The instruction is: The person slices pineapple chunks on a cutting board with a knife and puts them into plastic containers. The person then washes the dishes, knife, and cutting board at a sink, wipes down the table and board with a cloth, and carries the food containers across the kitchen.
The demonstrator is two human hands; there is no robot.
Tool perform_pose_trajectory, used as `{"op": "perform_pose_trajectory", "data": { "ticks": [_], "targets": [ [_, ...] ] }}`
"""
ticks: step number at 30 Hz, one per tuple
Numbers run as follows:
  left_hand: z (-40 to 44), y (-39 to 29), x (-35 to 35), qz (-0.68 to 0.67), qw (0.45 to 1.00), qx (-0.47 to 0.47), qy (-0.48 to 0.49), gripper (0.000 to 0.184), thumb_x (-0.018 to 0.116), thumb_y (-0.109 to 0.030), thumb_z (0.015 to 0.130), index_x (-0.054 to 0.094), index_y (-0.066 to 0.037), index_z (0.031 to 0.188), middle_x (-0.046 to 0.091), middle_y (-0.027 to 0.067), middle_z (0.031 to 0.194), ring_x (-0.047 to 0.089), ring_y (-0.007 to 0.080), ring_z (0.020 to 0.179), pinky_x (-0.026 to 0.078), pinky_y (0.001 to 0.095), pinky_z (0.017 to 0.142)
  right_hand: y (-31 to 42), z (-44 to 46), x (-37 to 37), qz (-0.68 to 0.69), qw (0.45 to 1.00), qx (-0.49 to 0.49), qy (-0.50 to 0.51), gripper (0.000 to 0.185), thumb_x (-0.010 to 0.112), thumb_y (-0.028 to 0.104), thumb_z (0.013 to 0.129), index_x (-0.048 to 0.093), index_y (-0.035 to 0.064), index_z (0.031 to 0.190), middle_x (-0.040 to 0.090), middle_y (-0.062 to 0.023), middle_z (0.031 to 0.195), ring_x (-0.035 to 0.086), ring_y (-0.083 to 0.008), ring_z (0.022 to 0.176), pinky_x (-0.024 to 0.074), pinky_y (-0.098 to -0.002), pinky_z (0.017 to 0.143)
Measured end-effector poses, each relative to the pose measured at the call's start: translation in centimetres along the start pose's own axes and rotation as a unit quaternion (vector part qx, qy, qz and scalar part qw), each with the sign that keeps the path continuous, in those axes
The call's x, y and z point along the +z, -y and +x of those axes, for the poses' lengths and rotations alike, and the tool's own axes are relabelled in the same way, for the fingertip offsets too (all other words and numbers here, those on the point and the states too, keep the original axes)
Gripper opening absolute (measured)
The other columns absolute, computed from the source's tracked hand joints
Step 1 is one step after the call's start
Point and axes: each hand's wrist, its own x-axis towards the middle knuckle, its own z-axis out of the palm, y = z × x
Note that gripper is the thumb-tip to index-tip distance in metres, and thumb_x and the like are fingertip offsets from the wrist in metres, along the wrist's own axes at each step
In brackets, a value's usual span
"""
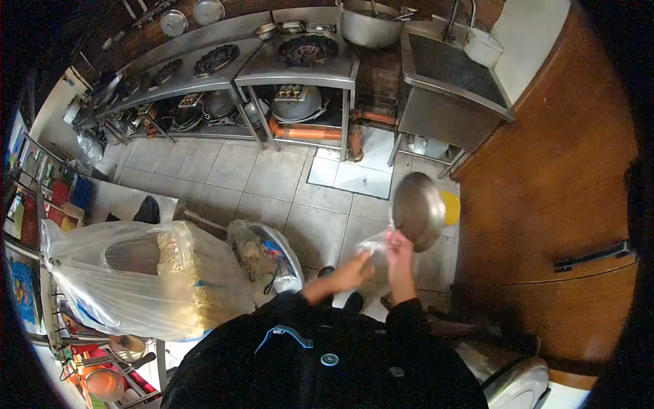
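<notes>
The right hand (400,249) is resting at the near edge of a wide, round, silver-brown metal pan (418,208), fingers curled, seemingly gripping its rim; the left hand (353,269) is blurring beside a pale, translucent item (373,247), and whether it is pinching that, I cannot tell. Working well here likely means bracing the pan firmly. A yellow, bucket-like container (449,208) is showing behind the pan. Leftward, a big clear plastic bag (122,286) is holding pale yellow strands (176,251), and a round grey tub (293,255) is holding crumpled plastic
</notes>
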Motion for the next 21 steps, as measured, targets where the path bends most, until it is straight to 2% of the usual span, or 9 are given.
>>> {"op": "perform_pose_trajectory", "data": {
  "ticks": [2,3,4,5,7,8,10,16,21],
  "targets": [
    [-1.3,-3.7,-4.8,-0.201,0.963,-0.136,0.118,0.039,0.049,-0.015,0.09,0.042,-0.004,0.127,0.047,0.0171,0.126,0.046,0.0287,0.116,0.04,0.0343,0.094,1.7,4.3,-2.9,0.099,0.991,0.062,-0.062,0.004,0.054,-0.001,0.081,0.053,-0.0032,0.078,0.055,-0.0077,0.067,0.055,-0.015,0.063,0.0483,-0.0227,0.06],
    [-1.7,-3.8,-7.3,-0.346,0.899,-0.213,0.161,0.04,0.049,-0.011,0.09,0.041,-0.004,0.128,0.048,0.0168,0.125,0.047,0.0261,0.116,0.041,0.0347,0.093,3.1,4.7,-2.4,0.124,0.986,0.053,-0.098,0.004,0.055,-0.001,0.081,0.053,-0.003,0.079,0.056,-0.0087,0.07,0.056,-0.0165,0.065,0.0494,-0.0234,0.061],
    [-2.8,-1.9,-9.5,-0.471,0.807,-0.33,0.133,0.041,0.052,-0.008,0.088,0.042,-0.004,0.127,0.051,0.0151,0.122,0.05,0.0227,0.112,0.044,0.0347,0.09,3.8,4.7,-2.5,0.147,0.978,0.045,-0.139,0.004,0.055,0.0,0.082,0.054,-0.0028,0.08,0.057,-0.0096,0.073,0.057,-0.0179,0.067,0.0504,-0.0241,0.061],
    [-4.9,1.9,-9.7,-0.493,0.776,-0.39,0.057,0.046,0.059,-0.007,0.083,0.043,-0.005,0.125,0.056,0.0122,0.115,0.054,0.0214,0.106,0.048,0.0344,0.084,3.9,5.2,-2.7,0.144,0.978,0.046,-0.14,0.004,0.055,0.0,0.082,0.054,-0.0028,0.08,0.057,-0.0096,0.073,0.057,-0.0179,0.067,0.0504,-0.0241,0.061],
    [-5.5,3.4,-9.8,-0.205,0.931,-0.294,-0.068,0.054,0.071,-0.016,0.073,0.046,-0.004,0.12,0.058,0.0144,0.102,0.057,0.0249,0.096,0.048,0.0334,0.082,3.7,5.7,-2.8,0.09,0.992,0.05,-0.074,0.017,0.055,0.001,0.081,0.051,-0.0068,0.096,0.057,-0.0143,0.091,0.057,-0.0212,0.078,0.0519,-0.0284,0.074],
    [-4.8,4.2,-9.0,-0.027,0.963,-0.25,-0.093,0.063,0.075,-0.018,0.068,0.044,-0.003,0.121,0.058,0.015,0.097,0.056,0.0275,0.094,0.047,0.0348,0.082,3.0,5.8,-2.6,0.084,0.992,0.053,-0.073,0.017,0.055,0.001,0.081,0.051,-0.0068,0.096,0.057,-0.0143,0.091,0.057,-0.0212,0.078,0.0519,-0.0284,0.074],
    [-0.7,2.3,-7.3,0.066,0.981,-0.127,-0.13,0.072,0.078,-0.022,0.062,0.043,-0.002,0.121,0.056,0.0151,0.091,0.055,0.0297,0.09,0.044,0.0368,0.085,0.7,3.6,0.1,0.092,0.988,0.122,0.001,0.019,0.055,0.003,0.082,0.05,-0.0075,0.097,0.057,-0.0154,0.093,0.056,-0.0231,0.082,0.051,-0.0296,0.077],
    [-0.5,9.1,-4.3,-0.089,0.965,-0.191,-0.155,0.036,0.073,-0.014,0.063,0.061,-0.003,0.096,0.056,0.0132,0.088,0.051,0.0304,0.092,0.042,0.0388,0.08,-3.3,-0.3,5.2,0.048,0.955,0.29,0.044,0.025,0.053,0.005,0.084,0.048,-0.0113,0.102,0.055,-0.0211,0.106,0.052,-0.0296,0.104,0.0473,-0.036,0.086],
    [-10.9,17.5,-8.5,0.115,0.827,-0.407,-0.371,0.025,0.07,-0.012,0.064,0.063,-0.004,0.086,0.059,0.0147,0.087,0.051,0.0314,0.09,0.039,0.0403,0.082,-1.3,2.5,4.0,-0.042,0.949,0.312,0.018,0.031,0.046,0.009,0.087,0.045,-0.0138,0.108,0.052,-0.0235,0.113,0.048,-0.0309,0.111,0.044,-0.0391,0.092]
  ]
}}
